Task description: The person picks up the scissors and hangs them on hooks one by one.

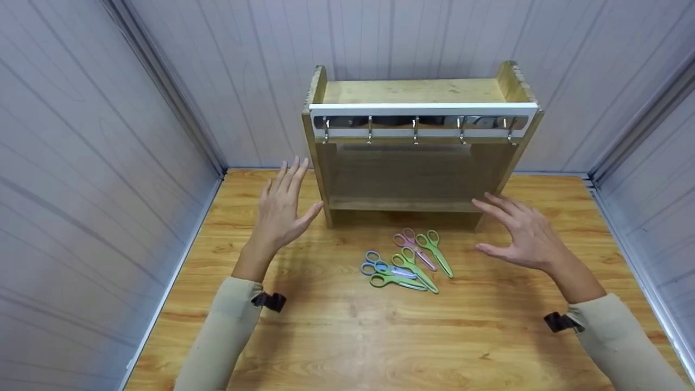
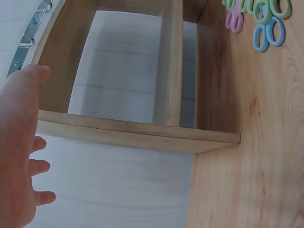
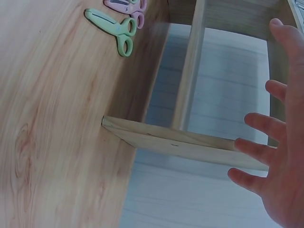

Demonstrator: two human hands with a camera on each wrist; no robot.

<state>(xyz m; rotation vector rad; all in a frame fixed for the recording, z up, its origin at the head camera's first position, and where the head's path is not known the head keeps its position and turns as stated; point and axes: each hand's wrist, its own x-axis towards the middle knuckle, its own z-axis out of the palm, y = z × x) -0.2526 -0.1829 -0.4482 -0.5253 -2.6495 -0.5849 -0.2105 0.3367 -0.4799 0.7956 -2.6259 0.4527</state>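
Observation:
Both hands are raised with nothing in them, one at each side of a wooden shelf unit (image 1: 412,91). My left hand (image 1: 279,212) has its fingers straight and thumb spread, near the unit's left side panel. On the other side my right hand (image 1: 524,233) is spread near the right panel. Between them on the table lie several scissors: a pink pair (image 1: 425,257), a green pair (image 1: 442,260) at the right, a blue pair (image 1: 370,267) partly covered by a green pair (image 1: 404,282), and another green pair (image 1: 423,275) slanting over them.
A white rail (image 1: 423,109) with several metal hooks (image 1: 416,130) runs across the unit's upper front. Pale panel walls (image 1: 163,136) stand at the back and both sides. The wood-patterned table (image 1: 347,342) extends in front of the scissors.

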